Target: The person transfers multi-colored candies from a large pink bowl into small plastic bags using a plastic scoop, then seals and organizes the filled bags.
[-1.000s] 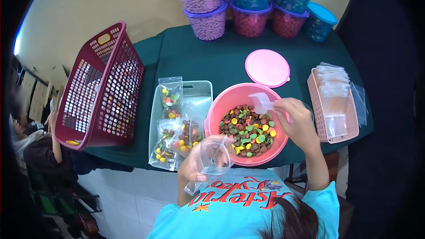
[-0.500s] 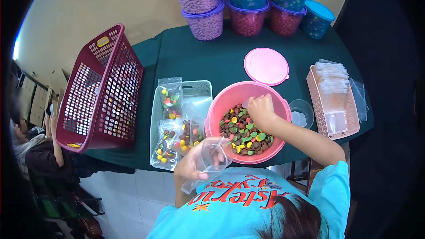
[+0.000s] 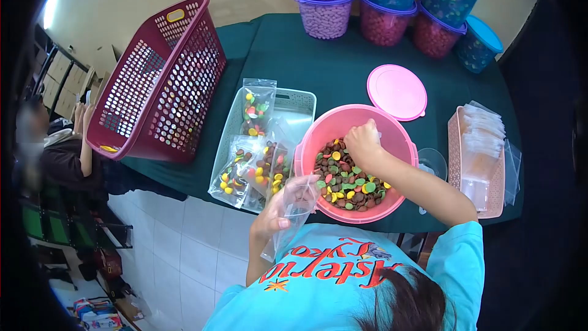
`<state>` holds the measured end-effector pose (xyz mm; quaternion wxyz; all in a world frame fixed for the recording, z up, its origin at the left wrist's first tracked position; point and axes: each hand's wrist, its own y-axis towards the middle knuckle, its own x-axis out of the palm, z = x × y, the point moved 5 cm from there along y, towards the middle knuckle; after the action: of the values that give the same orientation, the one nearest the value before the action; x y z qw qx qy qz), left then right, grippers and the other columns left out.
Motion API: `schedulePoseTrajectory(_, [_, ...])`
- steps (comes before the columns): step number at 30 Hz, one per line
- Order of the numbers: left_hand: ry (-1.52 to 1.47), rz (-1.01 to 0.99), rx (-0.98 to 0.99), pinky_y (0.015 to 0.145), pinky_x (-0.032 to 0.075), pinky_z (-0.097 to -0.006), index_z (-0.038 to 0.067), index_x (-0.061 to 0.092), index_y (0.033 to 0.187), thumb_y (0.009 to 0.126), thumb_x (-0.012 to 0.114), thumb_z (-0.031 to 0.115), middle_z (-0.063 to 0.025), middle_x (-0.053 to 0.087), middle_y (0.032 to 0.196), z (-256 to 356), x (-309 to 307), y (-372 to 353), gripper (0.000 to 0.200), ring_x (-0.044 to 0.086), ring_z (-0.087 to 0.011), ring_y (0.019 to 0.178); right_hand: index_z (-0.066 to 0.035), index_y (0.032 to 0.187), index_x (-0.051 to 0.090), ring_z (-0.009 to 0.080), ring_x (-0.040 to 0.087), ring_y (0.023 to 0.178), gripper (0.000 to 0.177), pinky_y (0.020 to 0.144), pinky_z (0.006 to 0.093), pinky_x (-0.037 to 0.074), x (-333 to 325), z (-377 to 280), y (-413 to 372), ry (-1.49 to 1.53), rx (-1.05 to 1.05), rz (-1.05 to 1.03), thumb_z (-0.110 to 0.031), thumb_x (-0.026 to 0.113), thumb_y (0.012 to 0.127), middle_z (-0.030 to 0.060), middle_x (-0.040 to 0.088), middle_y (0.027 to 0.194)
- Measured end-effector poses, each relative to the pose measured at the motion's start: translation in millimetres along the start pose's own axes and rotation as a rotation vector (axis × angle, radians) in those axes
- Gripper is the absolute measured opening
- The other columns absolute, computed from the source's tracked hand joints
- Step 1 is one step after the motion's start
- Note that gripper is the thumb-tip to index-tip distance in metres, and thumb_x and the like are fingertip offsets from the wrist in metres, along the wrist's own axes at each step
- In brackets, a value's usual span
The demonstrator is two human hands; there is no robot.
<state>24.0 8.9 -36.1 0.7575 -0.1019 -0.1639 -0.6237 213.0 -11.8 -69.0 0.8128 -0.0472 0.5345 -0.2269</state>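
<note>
My left hand (image 3: 277, 211) is closed around a clear plastic bag (image 3: 298, 206), its mouth spread wide near the tub's front left rim. Inside the pink tub (image 3: 398, 204), my right hand (image 3: 362, 144) is curled in a fist above small round pieces (image 3: 349, 184) in brown, green, yellow and red. A pale, see-through edge shows beside its fingers; I cannot tell what it belongs to. Left of the tub, a pale grey-green tray (image 3: 300, 105) carries several filled clear bags (image 3: 260, 107) of the same coloured pieces.
A maroon laundry basket (image 3: 190, 79) stands at left. The pink lid (image 3: 397, 91) lies behind the tub. A pink basket (image 3: 490, 205) of clear bags (image 3: 484, 138) and a clear round container (image 3: 432, 163) sit right. Stacked tubs (image 3: 324, 15) line the back; another person (image 3: 67, 153) is far left.
The camera view has shifted, moving the table's things within the picture. My right hand's fist now sits higher above the pieces; my left hand still holds the bag by the tub's rim.
</note>
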Motion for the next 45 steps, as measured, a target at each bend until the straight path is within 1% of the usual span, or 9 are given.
schedulePoseTrajectory(14, [-0.115,-0.053,0.056,0.078,0.043,-0.0328,-0.011,0.025,0.125,0.053,0.068,0.056,-0.0145,0.048,0.098,-1,-9,9,0.107,0.054,-0.0227,0.086,-0.012,0.08,0.066,0.0227,0.063,0.07,0.014,0.066,0.036,0.038,-10,15,-8,0.181,-0.015,-0.137,-0.013,0.054,0.072,0.0037,0.064,0.072])
schedulePoseTrajectory(16, [-0.154,-0.058,0.035,0.08,0.041,-0.0329,-0.01,0.029,0.122,0.052,0.07,0.054,-0.0151,0.048,0.096,1,-10,10,0.103,0.053,-0.0234,0.088,-0.009,0.071,0.064,0.0192,0.062,0.063,0.009,0.063,0.0324,0.039,-8,21,-6,0.283,0.031,-0.051,-0.016,0.06,0.067,0.0044,0.062,0.067])
schedulePoseTrajectory(19, [-0.227,-0.144,-0.044,0.085,0.039,-0.0348,-0.004,0.028,0.125,0.053,0.072,0.048,-0.0129,0.044,0.106,-4,-17,8,0.1,0.047,-0.0204,0.097,-0.009,0.08,0.066,0.0192,0.064,0.07,0.015,0.055,0.033,0.047,-11,23,-9,0.37,-0.002,-0.123,-0.012,0.054,0.071,0.0041,0.064,0.074])
schedulePoseTrajectory(26, [-0.217,-0.228,-0.06,0.088,0.038,-0.038,-0.005,0.028,0.125,0.059,0.069,0.048,-0.014,0.044,0.106,-3,-23,10,0.094,0.047,-0.0219,0.099,-0.007,0.078,0.066,0.0212,0.064,0.069,0.015,0.052,0.0342,0.049,-10,30,-10,0.457,0.021,-0.13,-0.014,0.058,0.067,0.0066,0.064,0.075])
schedulePoseTrajectory(32, [-0.221,-0.115,-0.069,0.083,0.039,-0.0343,-0.009,0.03,0.121,0.054,0.069,0.054,-0.0189,0.049,0.098,-2,-24,11,0.1,0.052,-0.0254,0.091,-0.006,0.078,0.065,0.0218,0.063,0.075,0.016,0.068,0.0371,0.045,-22,22,-18,0.537,-0.053,-0.123,-0.015,0.062,0.065,0.0086,0.064,0.076])
schedulePoseTrajectory(35, [-0.222,-0.211,-0.044,0.088,0.037,-0.0378,-0.004,0.028,0.126,0.059,0.067,0.05,-0.0137,0.044,0.105,-3,-22,10,0.095,0.048,-0.0223,0.097,-0.006,0.077,0.065,0.022,0.062,0.077,0.016,0.075,0.038,0.041,-19,15,-18,0.52,-0.104,-0.15,-0.016,0.065,0.064,0.0081,0.064,0.075])
schedulePoseTrajectory(37, [-0.193,-0.163,-0.022,0.087,0.037,-0.0361,-0.004,0.028,0.125,0.059,0.067,0.052,-0.0132,0.044,0.103,-5,-21,8,0.095,0.048,-0.0222,0.096,-0.005,0.07,0.06,0.0221,0.062,0.067,0.009,0.072,0.0349,0.038,-22,18,-17,0.506,-0.128,0.04,-0.009,0.059,0.062,0.0094,0.061,0.066])
schedulePoseTrajectory(40, [-0.156,-0.006,-0.024,0.079,0.04,-0.0298,-0.009,0.03,0.121,0.052,0.07,0.051,-0.0159,0.048,0.101,-9,-19,4,0.101,0.051,-0.0223,0.09,-0.009,0.071,0.064,0.0194,0.061,0.067,0.006,0.074,0.0338,0.034,-24,14,-11,0.347,-0.042,0.297,-0.013,0.06,0.067,0.005,0.062,0.067])
schedulePoseTrajectory(45, [-0.101,0.081,-0.017,0.072,0.039,-0.0256,-0.008,0.03,0.124,0.046,0.066,0.052,-0.0142,0.046,0.101,-10,-10,0,0.104,0.048,-0.0177,0.082,-0.011,0.066,0.062,0.0177,0.06,0.063,0.007,0.072,0.0311,0.031,-19,0,-7,0.276,-0.074,0.316,-0.011,0.057,0.068,0.0033,0.061,0.061])
